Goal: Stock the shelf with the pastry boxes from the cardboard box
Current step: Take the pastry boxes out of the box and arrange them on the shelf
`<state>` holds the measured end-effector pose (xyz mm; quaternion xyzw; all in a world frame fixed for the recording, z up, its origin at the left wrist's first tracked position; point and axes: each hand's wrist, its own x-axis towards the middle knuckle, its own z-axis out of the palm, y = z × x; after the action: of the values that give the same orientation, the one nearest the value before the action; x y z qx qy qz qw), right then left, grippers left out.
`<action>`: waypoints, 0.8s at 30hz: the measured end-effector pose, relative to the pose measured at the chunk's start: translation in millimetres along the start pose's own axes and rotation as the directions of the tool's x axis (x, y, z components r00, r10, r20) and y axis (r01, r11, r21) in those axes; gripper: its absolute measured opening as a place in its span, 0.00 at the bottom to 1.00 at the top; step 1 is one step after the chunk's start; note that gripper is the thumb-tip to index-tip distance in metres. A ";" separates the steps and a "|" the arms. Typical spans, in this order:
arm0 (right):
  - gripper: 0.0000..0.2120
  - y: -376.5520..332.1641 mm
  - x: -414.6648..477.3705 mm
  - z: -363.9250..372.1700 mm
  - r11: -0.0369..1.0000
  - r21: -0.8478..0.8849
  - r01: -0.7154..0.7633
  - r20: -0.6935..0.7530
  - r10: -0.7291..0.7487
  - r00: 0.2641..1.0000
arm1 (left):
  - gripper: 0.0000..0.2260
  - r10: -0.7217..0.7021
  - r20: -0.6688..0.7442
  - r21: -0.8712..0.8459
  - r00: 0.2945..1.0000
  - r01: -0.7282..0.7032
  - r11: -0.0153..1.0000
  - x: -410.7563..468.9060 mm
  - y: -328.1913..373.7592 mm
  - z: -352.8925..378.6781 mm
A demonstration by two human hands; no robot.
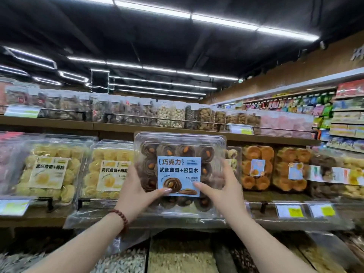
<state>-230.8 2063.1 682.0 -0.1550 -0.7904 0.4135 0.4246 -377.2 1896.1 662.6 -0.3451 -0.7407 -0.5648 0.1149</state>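
A clear plastic pastry box (178, 152) of dark chocolate cookies with a blue label stands upright at the middle shelf (39, 218), held between both hands. My left hand (136, 191) grips its lower left side, thumb across the front. My right hand (224, 186) grips its lower right side, thumb on the label. Its bottom edge is near the shelf's front rail. The cardboard box is out of view.
Boxes of yellow cookies (49, 166) stand to the left, boxes of orange pastries (258, 167) to the right. The upper shelf (118, 126) carries tubs of nuts and snacks. Bulk bins (177, 257) of grains lie below my arms. Price tags (291, 210) hang on the rail.
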 end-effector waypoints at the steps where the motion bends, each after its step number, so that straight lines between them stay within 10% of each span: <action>1: 0.45 0.3 16.5 2.8 1.000 0.022 0.021 -0.003 -0.021 1.000 | 0.51 0.009 -0.024 0.012 1.000 -0.008 1.000 16.6 0.0 3.9; 24: 0.44 128.0 107.1 47.6 0.948 -0.231 -0.219 0.184 0.264 0.947 | 0.41 -0.294 0.005 0.263 0.956 0.283 0.922 75.6 -57.3 96.9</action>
<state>-345.8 2180.2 625.5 -0.2497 -0.8448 0.3919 0.2652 -448.3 2006.6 629.0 -0.2267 -0.8534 -0.4658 0.0583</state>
